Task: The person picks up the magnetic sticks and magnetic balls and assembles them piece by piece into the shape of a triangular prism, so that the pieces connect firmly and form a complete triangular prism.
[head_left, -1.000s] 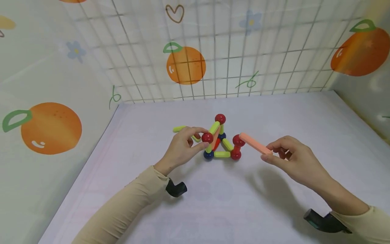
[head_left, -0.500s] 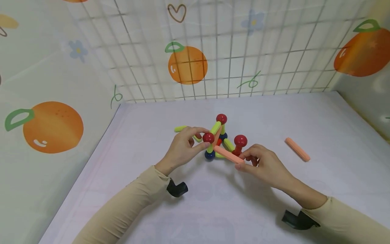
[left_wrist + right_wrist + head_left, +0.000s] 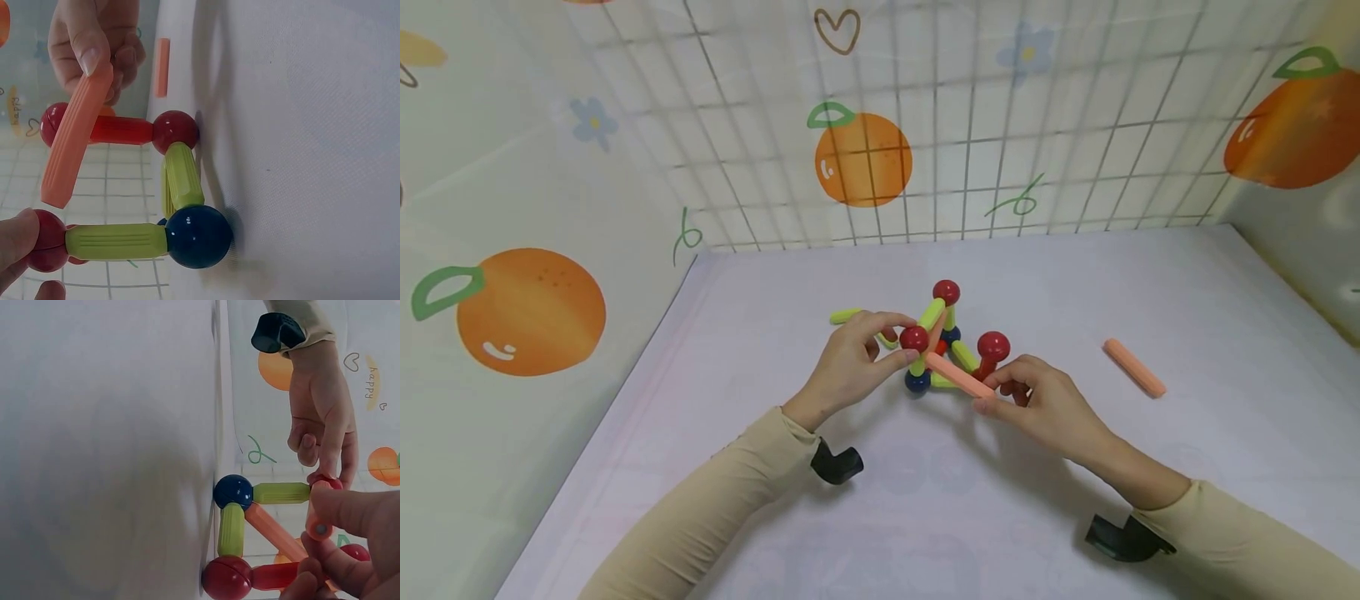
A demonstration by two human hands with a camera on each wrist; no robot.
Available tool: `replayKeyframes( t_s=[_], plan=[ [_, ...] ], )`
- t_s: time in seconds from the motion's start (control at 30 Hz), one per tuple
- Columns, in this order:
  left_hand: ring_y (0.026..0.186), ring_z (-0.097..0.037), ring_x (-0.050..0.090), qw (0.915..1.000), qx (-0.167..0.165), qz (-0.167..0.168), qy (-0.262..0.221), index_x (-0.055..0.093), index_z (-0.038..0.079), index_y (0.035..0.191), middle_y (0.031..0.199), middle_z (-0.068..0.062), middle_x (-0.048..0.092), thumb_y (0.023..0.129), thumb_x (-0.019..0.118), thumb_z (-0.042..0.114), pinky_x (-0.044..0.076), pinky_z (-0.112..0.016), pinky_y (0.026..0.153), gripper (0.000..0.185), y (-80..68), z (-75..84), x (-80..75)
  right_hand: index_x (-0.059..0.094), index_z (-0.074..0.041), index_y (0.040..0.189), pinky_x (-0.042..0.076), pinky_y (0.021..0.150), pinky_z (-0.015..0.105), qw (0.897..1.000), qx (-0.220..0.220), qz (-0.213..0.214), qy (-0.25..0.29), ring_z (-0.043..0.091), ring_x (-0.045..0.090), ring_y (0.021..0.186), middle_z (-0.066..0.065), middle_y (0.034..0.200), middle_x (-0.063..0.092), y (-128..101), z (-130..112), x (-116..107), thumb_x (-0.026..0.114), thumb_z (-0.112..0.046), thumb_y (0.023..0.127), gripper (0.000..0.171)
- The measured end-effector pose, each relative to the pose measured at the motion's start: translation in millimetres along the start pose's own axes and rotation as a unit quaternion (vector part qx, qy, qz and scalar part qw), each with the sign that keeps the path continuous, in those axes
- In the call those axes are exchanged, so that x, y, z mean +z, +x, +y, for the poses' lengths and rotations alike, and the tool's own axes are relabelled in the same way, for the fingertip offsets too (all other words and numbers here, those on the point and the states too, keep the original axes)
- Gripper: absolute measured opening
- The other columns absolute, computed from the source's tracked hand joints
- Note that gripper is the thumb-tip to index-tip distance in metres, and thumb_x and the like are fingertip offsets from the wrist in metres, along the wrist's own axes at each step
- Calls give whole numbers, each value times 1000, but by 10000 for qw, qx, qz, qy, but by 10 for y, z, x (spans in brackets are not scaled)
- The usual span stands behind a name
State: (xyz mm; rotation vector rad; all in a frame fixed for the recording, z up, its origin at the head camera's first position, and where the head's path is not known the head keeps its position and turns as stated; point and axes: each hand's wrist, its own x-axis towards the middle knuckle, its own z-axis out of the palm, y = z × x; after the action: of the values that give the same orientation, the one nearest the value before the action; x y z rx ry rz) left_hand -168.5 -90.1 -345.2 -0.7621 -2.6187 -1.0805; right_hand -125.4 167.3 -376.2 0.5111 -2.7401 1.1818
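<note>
Right hand [image 3: 1037,400], nearest, pinched a peach stick [image 3: 958,375] slanted toward a red ball [image 3: 913,338] that the left hand [image 3: 850,362] pinched atop the ball-and-rod frame [image 3: 947,342], mid-bench [image 3: 925,500]. Left wrist view alone showed the stick's free end short of that ball. Second peach stick [image 3: 1134,367] lay far right.

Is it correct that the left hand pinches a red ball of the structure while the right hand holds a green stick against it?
Not quite: the stick in the right hand is salmon orange, not green, as the head view shows. The rest holds: the left hand pinches a red ball of the structure.
</note>
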Motion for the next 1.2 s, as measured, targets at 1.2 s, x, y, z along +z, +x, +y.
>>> replayKeyframes(
  t_s=[1.2],
  plan=[
    [68, -23, 50, 9999, -26, -57, -93, 63, 24, 114, 93, -9, 62, 82, 71, 31, 39, -24, 59, 34, -5, -20, 22, 59, -11, 86, 37, 55, 24, 9945, 977, -372, 45, 17, 46, 69, 3, 73, 53, 118, 124, 56, 75, -46, 73, 41]
  ],
)
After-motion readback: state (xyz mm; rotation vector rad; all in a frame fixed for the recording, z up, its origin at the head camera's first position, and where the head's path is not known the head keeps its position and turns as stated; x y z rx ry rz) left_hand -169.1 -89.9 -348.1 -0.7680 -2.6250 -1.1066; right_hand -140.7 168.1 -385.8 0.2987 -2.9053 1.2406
